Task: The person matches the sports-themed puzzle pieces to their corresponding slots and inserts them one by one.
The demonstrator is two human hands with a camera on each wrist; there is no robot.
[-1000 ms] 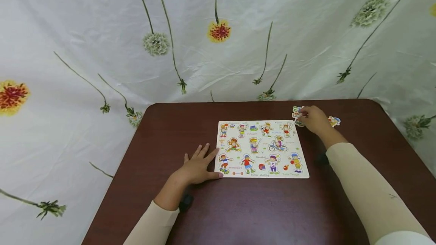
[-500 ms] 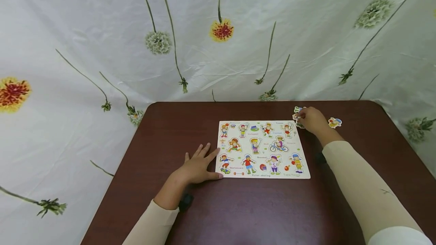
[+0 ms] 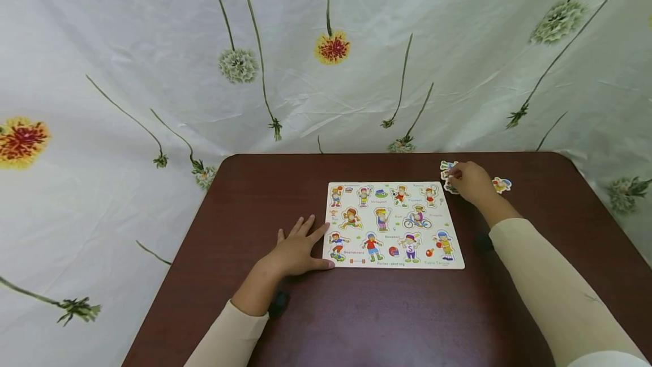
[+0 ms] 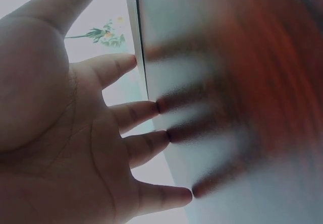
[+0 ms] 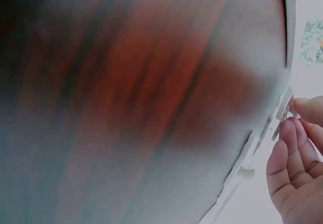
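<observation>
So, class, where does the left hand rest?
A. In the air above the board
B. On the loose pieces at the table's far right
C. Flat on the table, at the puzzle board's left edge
C: the left hand lies flat on the table, fingers spread, touching the board at its left edge.

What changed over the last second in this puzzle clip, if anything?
Almost nothing. The right hand stays at the small cluster of loose puzzle pieces beyond the board's far right corner, fingers on them, with only a slight shift; none has visibly been lifted. The left hand still lies flat on the table against the puzzle board. The lone piece to the right has not moved.
</observation>
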